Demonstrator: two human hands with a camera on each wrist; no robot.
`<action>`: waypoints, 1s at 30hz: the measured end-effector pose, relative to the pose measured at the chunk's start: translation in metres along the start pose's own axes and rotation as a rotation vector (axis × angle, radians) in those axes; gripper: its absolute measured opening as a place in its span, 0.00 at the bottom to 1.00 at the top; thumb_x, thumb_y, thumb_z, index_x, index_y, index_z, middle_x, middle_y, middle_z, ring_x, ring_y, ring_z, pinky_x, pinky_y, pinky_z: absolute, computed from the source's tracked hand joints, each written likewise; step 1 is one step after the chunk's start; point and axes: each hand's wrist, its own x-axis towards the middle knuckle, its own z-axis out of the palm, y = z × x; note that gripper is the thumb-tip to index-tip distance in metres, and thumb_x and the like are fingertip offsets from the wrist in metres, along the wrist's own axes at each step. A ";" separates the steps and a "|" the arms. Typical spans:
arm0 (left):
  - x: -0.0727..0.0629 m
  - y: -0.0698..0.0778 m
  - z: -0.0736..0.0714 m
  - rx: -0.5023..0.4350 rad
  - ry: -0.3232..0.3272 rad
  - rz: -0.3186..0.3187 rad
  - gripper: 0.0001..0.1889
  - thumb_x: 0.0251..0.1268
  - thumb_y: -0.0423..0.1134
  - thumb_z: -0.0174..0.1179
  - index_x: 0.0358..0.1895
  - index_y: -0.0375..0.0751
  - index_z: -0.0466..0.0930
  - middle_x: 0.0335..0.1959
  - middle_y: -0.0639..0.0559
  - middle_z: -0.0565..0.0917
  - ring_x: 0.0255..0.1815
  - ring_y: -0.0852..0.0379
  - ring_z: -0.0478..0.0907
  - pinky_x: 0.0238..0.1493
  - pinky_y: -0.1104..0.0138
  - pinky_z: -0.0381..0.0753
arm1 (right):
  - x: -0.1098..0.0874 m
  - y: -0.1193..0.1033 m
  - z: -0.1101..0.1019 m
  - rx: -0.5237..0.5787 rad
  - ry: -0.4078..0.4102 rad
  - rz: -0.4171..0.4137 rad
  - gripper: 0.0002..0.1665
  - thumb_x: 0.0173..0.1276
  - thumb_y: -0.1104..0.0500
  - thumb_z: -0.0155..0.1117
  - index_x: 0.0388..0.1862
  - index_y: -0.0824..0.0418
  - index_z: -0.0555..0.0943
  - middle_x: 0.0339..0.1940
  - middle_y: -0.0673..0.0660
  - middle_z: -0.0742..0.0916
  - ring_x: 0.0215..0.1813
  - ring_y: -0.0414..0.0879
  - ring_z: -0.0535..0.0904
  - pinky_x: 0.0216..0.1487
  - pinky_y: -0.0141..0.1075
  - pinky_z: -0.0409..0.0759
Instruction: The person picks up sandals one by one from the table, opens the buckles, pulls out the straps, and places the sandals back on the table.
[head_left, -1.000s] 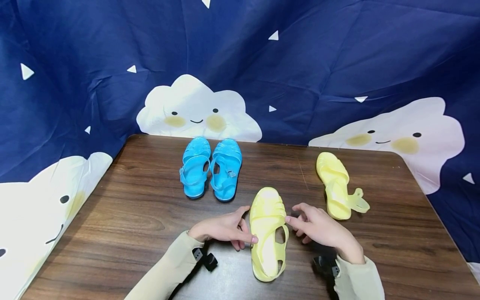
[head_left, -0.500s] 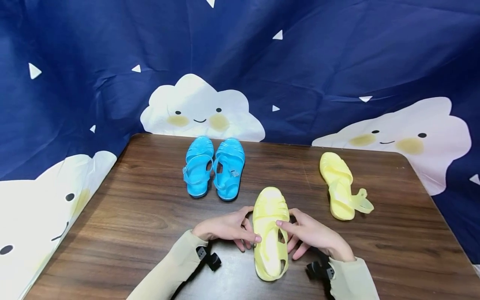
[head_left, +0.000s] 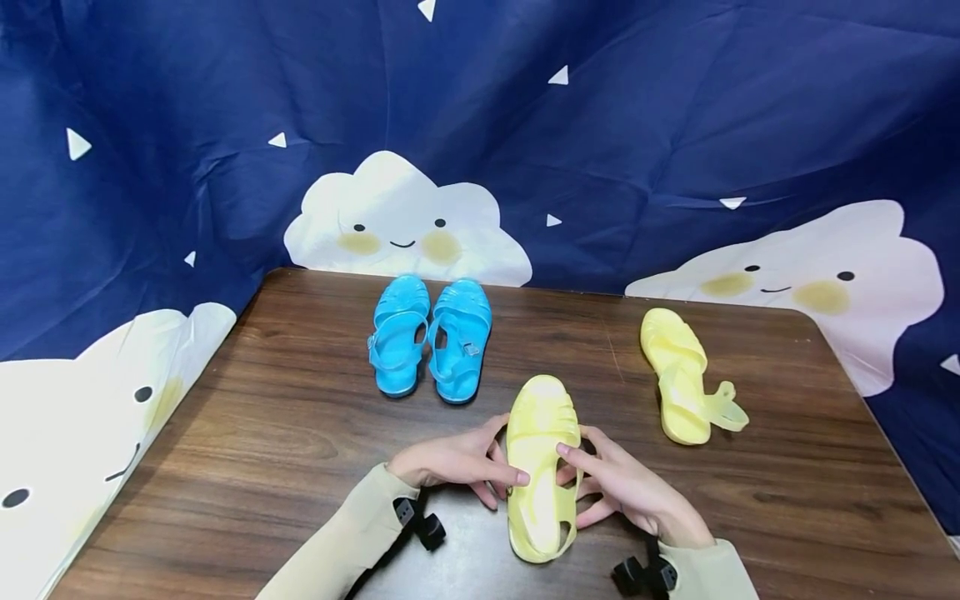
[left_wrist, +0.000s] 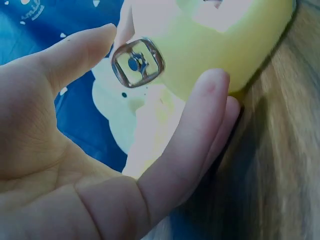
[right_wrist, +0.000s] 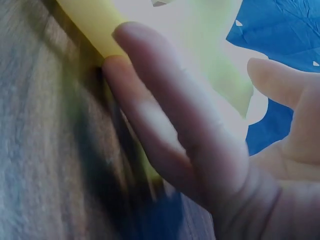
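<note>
A yellow jelly sandal (head_left: pixel 543 417) lies toe-away at the front of the table, between the two hands. My left hand (head_left: pixel 463 458) holds its left side, thumb over the upper edge and fingers low along the side. Close to that thumb, the left wrist view has a square metal buckle (left_wrist: pixel 137 62) on the sandal. My right hand (head_left: pixel 636 482) holds the sandal's right side, its thumb at the strap and its fingers against the side. In the right wrist view, the fingers (right_wrist: pixel 185 110) touch the sandal low down, near the tabletop; the sandal's upper is washed out by glare.
A second yellow sandal (head_left: pixel 678 375) lies at the right with its strap (head_left: pixel 726 408) spread sideways. Two blue sandals (head_left: pixel 400 337) stand side by side toward the back left of the wooden table (head_left: pixel 262 433). A dark blue cloth (head_left: pixel 480 100) with clouds hangs behind.
My right hand has moved left onto the sandal, its thumb coming to the strap and its fingers to the side. My left hand keeps its hold. The whole view has shifted slightly.
</note>
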 end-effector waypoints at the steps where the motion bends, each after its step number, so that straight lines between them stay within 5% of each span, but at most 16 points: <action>1: 0.000 0.000 0.001 -0.013 -0.001 0.000 0.48 0.62 0.40 0.65 0.76 0.44 0.38 0.35 0.41 0.81 0.29 0.51 0.82 0.32 0.58 0.86 | 0.000 0.000 0.000 0.004 -0.005 -0.001 0.47 0.71 0.40 0.55 0.74 0.59 0.44 0.45 0.63 0.78 0.40 0.51 0.84 0.36 0.50 0.85; 11: 0.000 0.001 0.005 -0.088 0.010 0.019 0.45 0.63 0.38 0.64 0.75 0.44 0.40 0.38 0.39 0.80 0.30 0.52 0.82 0.34 0.58 0.86 | 0.000 0.000 -0.002 0.020 -0.014 -0.014 0.48 0.72 0.42 0.56 0.75 0.59 0.42 0.46 0.63 0.78 0.41 0.51 0.84 0.37 0.50 0.85; 30: 0.007 0.006 0.007 0.002 0.194 0.040 0.44 0.61 0.38 0.66 0.75 0.49 0.47 0.42 0.40 0.74 0.25 0.53 0.80 0.27 0.60 0.85 | -0.001 -0.012 -0.001 0.009 -0.006 -0.089 0.48 0.73 0.45 0.54 0.77 0.60 0.39 0.51 0.66 0.76 0.42 0.50 0.83 0.41 0.50 0.85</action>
